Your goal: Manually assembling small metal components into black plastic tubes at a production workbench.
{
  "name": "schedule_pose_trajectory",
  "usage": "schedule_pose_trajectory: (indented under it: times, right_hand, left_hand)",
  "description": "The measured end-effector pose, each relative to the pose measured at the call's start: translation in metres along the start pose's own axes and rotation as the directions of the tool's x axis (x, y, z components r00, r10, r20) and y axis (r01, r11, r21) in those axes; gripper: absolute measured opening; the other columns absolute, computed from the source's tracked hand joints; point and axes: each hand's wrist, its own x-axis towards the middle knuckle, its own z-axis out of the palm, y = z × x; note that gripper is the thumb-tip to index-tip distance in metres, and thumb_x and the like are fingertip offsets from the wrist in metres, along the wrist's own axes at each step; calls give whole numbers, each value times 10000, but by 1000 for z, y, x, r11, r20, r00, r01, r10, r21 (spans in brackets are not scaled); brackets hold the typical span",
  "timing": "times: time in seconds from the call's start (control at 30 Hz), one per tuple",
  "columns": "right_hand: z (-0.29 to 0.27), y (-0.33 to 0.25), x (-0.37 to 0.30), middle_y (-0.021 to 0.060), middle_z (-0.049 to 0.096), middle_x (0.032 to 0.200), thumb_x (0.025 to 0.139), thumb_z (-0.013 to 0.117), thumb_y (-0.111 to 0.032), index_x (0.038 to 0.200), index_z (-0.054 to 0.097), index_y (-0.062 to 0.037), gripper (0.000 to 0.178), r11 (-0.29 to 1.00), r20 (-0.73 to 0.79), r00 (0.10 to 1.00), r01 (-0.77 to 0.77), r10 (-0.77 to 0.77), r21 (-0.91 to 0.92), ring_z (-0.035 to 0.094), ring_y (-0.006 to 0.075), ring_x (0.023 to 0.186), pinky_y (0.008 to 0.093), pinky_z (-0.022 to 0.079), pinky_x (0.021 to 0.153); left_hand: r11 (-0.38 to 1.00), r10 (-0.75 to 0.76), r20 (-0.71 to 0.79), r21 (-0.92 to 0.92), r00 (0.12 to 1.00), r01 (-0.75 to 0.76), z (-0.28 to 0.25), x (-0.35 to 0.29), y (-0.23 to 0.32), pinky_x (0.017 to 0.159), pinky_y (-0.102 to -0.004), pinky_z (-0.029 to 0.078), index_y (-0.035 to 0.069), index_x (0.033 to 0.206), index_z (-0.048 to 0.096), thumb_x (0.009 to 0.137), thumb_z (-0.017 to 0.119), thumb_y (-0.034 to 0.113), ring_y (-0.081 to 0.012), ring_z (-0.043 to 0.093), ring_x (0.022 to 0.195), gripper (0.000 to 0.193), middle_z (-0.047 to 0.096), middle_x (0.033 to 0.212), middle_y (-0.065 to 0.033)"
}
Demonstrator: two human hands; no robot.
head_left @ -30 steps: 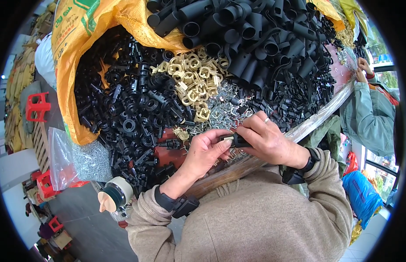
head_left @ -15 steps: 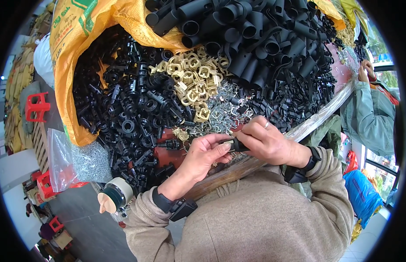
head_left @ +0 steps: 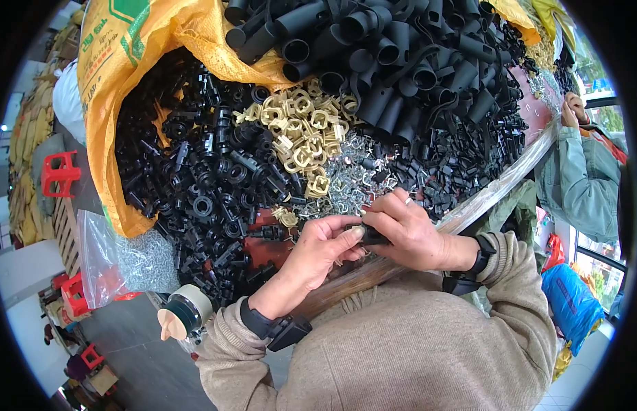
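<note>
My left hand (head_left: pixel 320 252) and my right hand (head_left: pixel 413 234) meet over the near edge of the worktable. Between them is a small black plastic part (head_left: pixel 375 236), mostly covered by the fingers. My right hand grips its right end, with thumb and fingers closed round it. At its left end, my left thumb and forefinger pinch; whether they hold a second small piece cannot be made out. Just beyond the hands lie bent silver metal pieces (head_left: pixel 347 172) and a heap of cream plastic rings (head_left: pixel 308 133).
Black fittings (head_left: pixel 202 204) spill from a yellow woven sack (head_left: pixel 101 147) at left. Black tubes (head_left: pixel 394 103) are piled at the back, small black pieces (head_left: pixel 445 168) at right. A bag of screws (head_left: pixel 147 260) and a lidded cup (head_left: pixel 187 309) stand left. Another person's sleeve (head_left: pixel 582 171) shows far right.
My right fingers have shifted slightly down and left, closing more over the black part. Both hands remain together; the view has moved slightly.
</note>
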Motion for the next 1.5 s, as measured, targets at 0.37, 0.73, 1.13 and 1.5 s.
schedule_pose_trajectory:
  times: [0.37,0.73,1.13,1.5]
  right_hand:
    - [-22,23,18,169,410,1229,637,703,-371,1202,420,10,737,736,261,929,17,-262,677,415,321,1112,397,360,898]
    - [-13,29,10,189,485,1138,666,660,-405,1203,399,29,738,629,182,943,36,-279,776,477,315,1060,395,351,920]
    - [-2,13,16,149,522,1037,679,649,-402,1105,459,21,630,607,123,945,91,-302,790,508,271,979,352,379,874]
    - [4,12,18,129,526,999,688,648,-414,1080,469,15,607,587,100,949,100,-299,804,513,253,941,342,385,857]
  left_hand:
    - [1000,-27,72,-7,997,28,7,0,11,614,-206,492,-7,1136,473,784,600,50,-96,581,689,379,587,877,-46]
    - [998,-15,131,-64,991,24,1,1,11,699,-245,475,4,1275,264,797,582,224,-158,567,814,615,536,1016,-120]
    - [954,288,83,-104,954,-280,29,21,11,865,-338,391,36,1283,265,858,399,396,-212,523,930,573,528,1031,-170]
    - [953,270,105,-172,957,-249,26,23,8,881,-341,375,42,1288,267,847,389,428,-220,519,935,599,529,1020,-162]
